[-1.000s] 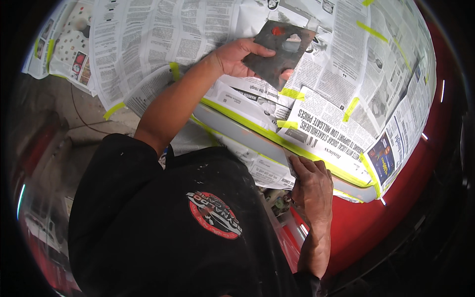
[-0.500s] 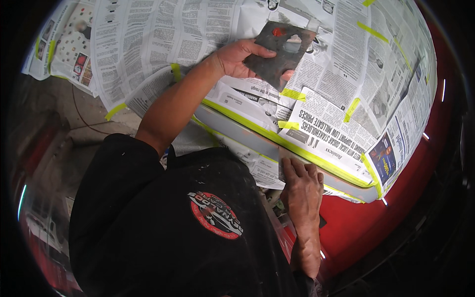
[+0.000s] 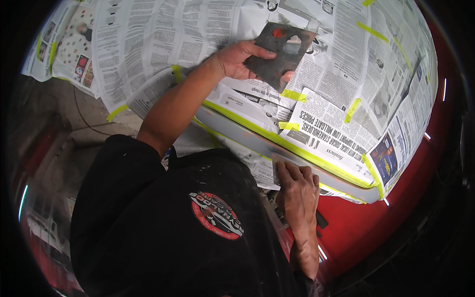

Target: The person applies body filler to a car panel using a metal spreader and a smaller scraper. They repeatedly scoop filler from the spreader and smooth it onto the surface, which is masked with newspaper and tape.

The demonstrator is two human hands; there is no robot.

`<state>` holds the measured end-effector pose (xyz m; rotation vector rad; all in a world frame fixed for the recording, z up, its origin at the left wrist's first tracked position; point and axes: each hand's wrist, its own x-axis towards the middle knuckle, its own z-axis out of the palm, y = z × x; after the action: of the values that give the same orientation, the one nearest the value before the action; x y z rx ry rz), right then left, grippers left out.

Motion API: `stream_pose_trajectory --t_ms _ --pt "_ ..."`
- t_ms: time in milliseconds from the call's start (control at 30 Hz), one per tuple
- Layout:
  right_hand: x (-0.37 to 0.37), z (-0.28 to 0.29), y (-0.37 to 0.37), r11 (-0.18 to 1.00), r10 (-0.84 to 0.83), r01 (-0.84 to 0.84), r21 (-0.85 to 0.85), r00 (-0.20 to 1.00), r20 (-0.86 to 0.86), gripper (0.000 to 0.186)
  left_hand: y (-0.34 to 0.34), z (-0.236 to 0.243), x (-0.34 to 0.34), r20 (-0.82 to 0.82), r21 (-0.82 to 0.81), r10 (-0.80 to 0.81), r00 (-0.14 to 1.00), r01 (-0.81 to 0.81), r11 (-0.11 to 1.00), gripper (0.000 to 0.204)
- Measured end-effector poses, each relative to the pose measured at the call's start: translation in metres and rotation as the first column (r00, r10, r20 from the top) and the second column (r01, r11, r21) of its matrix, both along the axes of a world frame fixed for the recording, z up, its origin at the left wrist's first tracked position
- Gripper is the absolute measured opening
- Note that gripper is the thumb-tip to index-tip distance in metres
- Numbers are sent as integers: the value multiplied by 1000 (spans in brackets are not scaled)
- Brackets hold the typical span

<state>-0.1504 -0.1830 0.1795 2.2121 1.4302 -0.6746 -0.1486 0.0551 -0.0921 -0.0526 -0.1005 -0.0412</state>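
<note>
- And there's the newspaper (image 3: pixel 163 39), sheet overlapping sheet, sweeping right across the top!
- Yellow tape (image 3: pixel 372 32) in short strips, stuck across the paper (one lies at a slant, upper right).
- Over to the right, a glossy red panel (image 3: pixel 361 225), with white streaks of light (image 3: pixel 428 136) alongside!
- Out left, a thin cable (image 3: pixel 77 108), curving over a pale surface (image 3: pixel 99 115).

Left hand (image 3: pixel 238 59) far forward, thumb (image 3: pixel 262 51) uppermost, right hand (image 3: pixel 298 192) nearer, fingers (image 3: pixel 295 172) bent
</note>
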Motion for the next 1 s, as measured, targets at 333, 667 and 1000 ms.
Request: stream_pose_trajectory --t_ms 333,667,1000 --pt "-7 -13 -6 997 30 -36 73 996 83 55 -1 4 4 -11 -3 -7 1000 7 1000 44" --pt "-8 -22 0 996 42 -46 70 997 58 55 -1 4 0 -54 23 11 998 -10 1000 46" --pt "-9 -24 4 989 74 -82 126 995 71 47 0 6 -1 -27 46 18 999 -17 999 48"
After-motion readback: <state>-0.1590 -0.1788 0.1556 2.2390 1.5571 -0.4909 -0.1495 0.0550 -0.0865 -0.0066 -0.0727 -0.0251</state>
